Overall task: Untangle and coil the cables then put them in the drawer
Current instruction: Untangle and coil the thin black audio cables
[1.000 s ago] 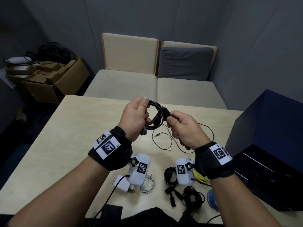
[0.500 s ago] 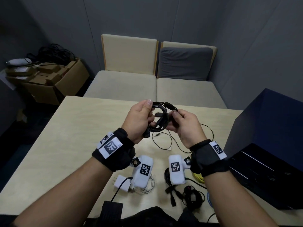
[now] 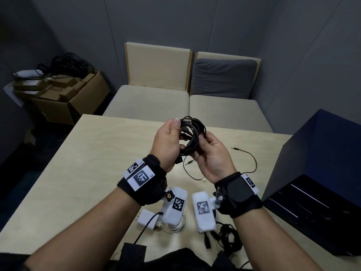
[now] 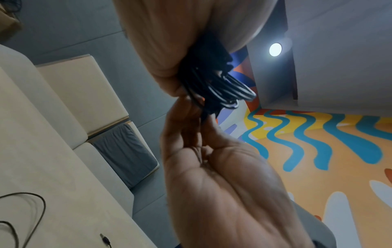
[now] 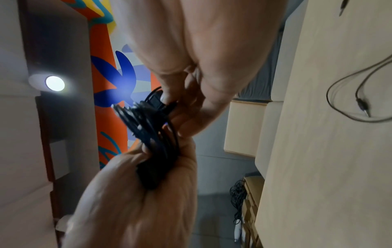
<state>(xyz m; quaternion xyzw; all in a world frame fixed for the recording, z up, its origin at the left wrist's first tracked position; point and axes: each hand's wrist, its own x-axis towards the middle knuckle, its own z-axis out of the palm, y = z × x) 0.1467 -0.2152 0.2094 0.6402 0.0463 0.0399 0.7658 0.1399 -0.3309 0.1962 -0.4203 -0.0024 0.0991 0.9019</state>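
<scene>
A black cable coil (image 3: 192, 133) is held up over the table (image 3: 97, 163) between both hands. My left hand (image 3: 172, 133) grips its left side, thumb on top. My right hand (image 3: 207, 145) is turned palm up and pinches the coil's right side and a plug end. In the left wrist view the coil (image 4: 222, 87) sticks out from my left hand (image 4: 169, 42), with the right hand (image 4: 212, 167) below it. The right wrist view shows my right hand (image 5: 201, 58) pinching the coil (image 5: 152, 127) against my left hand (image 5: 137, 193). The open drawer (image 3: 304, 208) is at right.
A thin black audio cable (image 3: 250, 159) lies loose on the table under the hands. A white charger (image 3: 148, 219) and black cable bundles (image 3: 228, 237) lie near the front edge. A dark blue cabinet (image 3: 320, 153) stands at right, chairs (image 3: 156, 98) beyond, a cardboard box (image 3: 64, 94) at left.
My right hand has turned from back-up to palm-up and come in close under the coil. The left hand keeps its grip and the coil has stayed about where it was.
</scene>
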